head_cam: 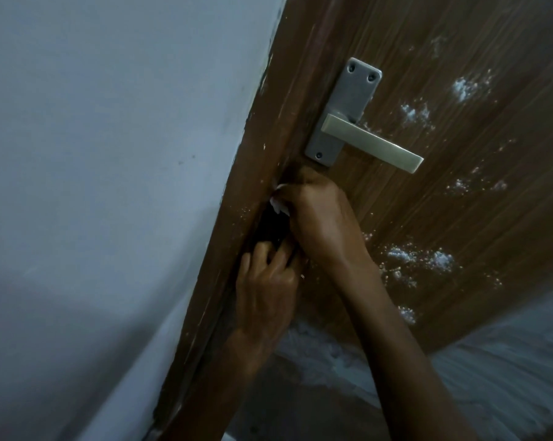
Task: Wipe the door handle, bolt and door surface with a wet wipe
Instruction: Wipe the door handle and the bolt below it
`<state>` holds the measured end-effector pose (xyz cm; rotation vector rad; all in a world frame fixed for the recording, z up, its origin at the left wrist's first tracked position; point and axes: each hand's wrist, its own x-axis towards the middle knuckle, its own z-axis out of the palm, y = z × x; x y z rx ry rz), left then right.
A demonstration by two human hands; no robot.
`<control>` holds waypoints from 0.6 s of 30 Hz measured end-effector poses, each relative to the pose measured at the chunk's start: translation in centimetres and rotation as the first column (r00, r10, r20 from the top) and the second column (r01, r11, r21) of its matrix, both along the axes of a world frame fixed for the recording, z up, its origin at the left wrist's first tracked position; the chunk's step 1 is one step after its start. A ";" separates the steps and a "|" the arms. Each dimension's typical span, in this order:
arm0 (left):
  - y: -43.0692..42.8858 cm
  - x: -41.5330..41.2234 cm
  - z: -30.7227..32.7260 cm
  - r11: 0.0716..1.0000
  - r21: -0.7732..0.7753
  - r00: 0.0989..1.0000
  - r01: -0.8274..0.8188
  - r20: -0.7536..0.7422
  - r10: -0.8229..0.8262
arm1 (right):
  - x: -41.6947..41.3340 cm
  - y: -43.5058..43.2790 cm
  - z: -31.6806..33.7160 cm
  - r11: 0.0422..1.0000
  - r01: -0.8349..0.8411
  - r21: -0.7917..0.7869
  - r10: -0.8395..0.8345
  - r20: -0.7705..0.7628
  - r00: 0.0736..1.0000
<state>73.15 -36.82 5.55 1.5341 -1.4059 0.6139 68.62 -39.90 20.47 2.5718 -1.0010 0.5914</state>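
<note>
Wipe at the door [453, 214] edge, under the handle [371, 143]
Right hand [319, 218] clenches the wipe [279, 207] against the edge just below the handle; left hand [265, 291] sits lower, fingers curled into the dark gap, grip unclear.

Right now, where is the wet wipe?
Head view, near centre: the wet wipe is gripped in the right hand at the edge of the door, just below the handle plate.

Wet wipe [280, 207] mostly hidden under right hand [316, 214]; dark gap [270, 227] above left hand [265, 281] too dim to tell
</note>
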 end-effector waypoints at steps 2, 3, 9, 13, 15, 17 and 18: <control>0.2 0.2 0.0 1.000 -0.002 1.000 0.006 0.011 -0.006 | -0.4 0.3 -0.2 0.997 0.073 -0.026 -0.075 -0.093 0.993; 0.3 0.2 0.0 1.000 -0.002 1.000 0.012 0.006 -0.012 | -0.8 0.7 -0.2 0.994 0.100 -0.049 -0.105 -0.128 0.986; 0.7 -0.2 -0.4 0.990 0.027 0.979 0.139 -0.156 -0.133 | -1.2 0.6 1.1 0.988 0.143 -0.063 -0.149 -0.114 0.982; 1.3 -1.1 -0.4 0.979 0.054 0.931 0.199 -0.323 -0.171 | -1.6 1.3 0.2 0.988 0.151 0.038 -0.146 -0.108 0.983; 1.4 -1.3 -0.3 0.964 0.065 0.886 0.257 -0.415 -0.208 | -3.7 1.3 0.4 0.976 0.219 0.020 -0.214 -0.137 0.967; 1.2 -1.4 -0.2 0.955 0.064 0.850 0.290 -0.476 -0.226 | -6.0 1.5 0.9 0.974 0.227 0.021 -0.223 -0.118 0.968; 1.2 -1.5 -0.1 0.953 0.058 0.841 0.296 -0.489 -0.232 | -7.1 1.8 1.3 0.977 0.212 0.022 -0.210 -0.075 0.975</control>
